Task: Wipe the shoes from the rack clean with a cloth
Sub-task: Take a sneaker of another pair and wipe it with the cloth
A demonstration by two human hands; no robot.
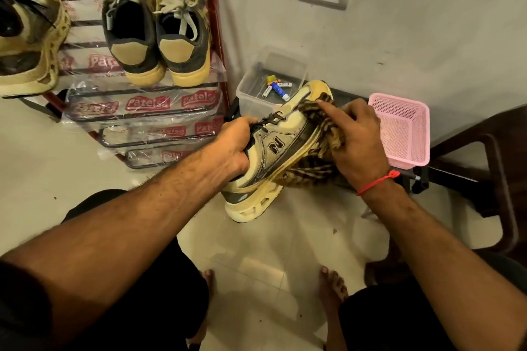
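A cream and grey sneaker [275,151] with an N on its side hangs in the air above the floor, toe pointing away from me. My left hand [233,145] grips it at the collar, fingers inside the opening. My right hand [356,139] holds a brown striped cloth [316,157] against the shoe's right side, index finger stretched toward the toe. On the red shoe rack [218,37] at the left stand a dark pair of sneakers [155,37] and a single cream sneaker [31,43].
A clear plastic box [256,94] with small tubes sits against the wall behind the shoe. A pink mesh basket [402,128] stands to the right on a dark low surface. A dark chair [496,174] is at far right. My bare feet rest on the tiled floor [271,265].
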